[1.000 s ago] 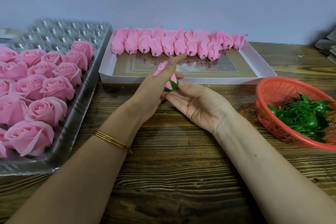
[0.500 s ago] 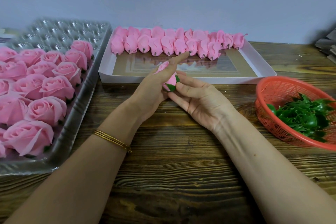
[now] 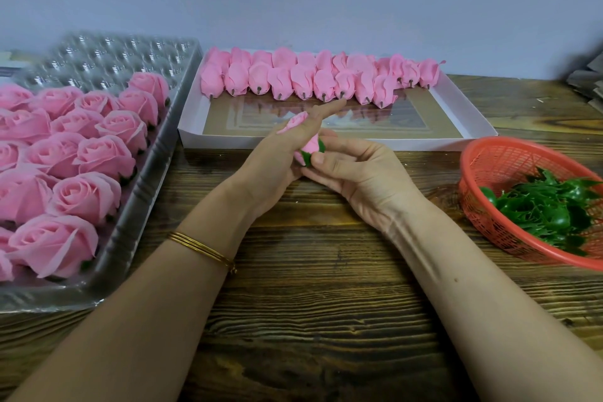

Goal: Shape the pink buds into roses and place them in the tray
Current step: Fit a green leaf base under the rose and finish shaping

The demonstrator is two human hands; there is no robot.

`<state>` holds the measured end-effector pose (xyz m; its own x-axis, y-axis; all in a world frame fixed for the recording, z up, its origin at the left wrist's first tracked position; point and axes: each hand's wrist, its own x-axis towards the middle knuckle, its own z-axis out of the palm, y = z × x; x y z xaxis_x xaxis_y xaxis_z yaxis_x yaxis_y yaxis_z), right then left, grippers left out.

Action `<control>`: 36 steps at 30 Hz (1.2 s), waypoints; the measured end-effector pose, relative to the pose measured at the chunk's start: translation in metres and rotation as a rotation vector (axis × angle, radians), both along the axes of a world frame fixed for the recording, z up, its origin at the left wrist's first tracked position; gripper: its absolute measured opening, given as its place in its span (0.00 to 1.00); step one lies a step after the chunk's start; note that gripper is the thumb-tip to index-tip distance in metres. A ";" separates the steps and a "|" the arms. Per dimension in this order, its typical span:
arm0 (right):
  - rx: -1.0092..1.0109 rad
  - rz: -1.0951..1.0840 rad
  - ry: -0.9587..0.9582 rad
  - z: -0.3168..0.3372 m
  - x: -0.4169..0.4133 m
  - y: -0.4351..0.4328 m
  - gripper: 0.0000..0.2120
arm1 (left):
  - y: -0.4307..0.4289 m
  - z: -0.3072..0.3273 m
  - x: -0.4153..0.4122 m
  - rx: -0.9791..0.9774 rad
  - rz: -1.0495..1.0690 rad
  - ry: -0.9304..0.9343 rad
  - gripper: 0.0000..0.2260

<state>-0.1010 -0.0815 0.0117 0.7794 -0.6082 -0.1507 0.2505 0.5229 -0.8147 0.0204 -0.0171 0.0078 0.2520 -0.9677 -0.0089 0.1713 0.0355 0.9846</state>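
Seen from the head camera, the pink bud (image 3: 309,145) is held over the middle of the wooden table (image 3: 313,310), just short of the white box (image 3: 342,141). The left hand (image 3: 277,157) curls round it from nine o'clock with the forefinger stretched out straight. The right hand (image 3: 355,173) pinches its green base from three o'clock. At nine o'clock a plastic tray (image 3: 143,192) carries finished roses (image 3: 85,196). At twelve, unshaped buds (image 3: 303,81) line the box's far side. At three stands a red basket (image 3: 509,157) of green calyxes (image 3: 548,209).

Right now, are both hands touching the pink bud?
Touching. The head view shows the left hand and right hand both gripping the pink bud.
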 end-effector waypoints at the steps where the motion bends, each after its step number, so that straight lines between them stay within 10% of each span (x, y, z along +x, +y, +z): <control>1: -0.022 -0.005 0.004 0.000 0.000 0.000 0.17 | 0.000 0.001 0.000 0.003 0.003 -0.005 0.16; 25: -0.126 -0.050 0.044 0.000 0.003 0.005 0.15 | -0.001 -0.008 0.005 -0.033 0.044 0.106 0.22; 30: -0.077 -0.091 0.019 -0.001 0.005 0.003 0.22 | 0.000 -0.009 0.005 -0.039 0.007 0.113 0.11; 36: -0.035 -0.049 -0.007 -0.003 0.003 -0.001 0.12 | 0.005 -0.002 0.009 -0.058 -0.073 0.265 0.32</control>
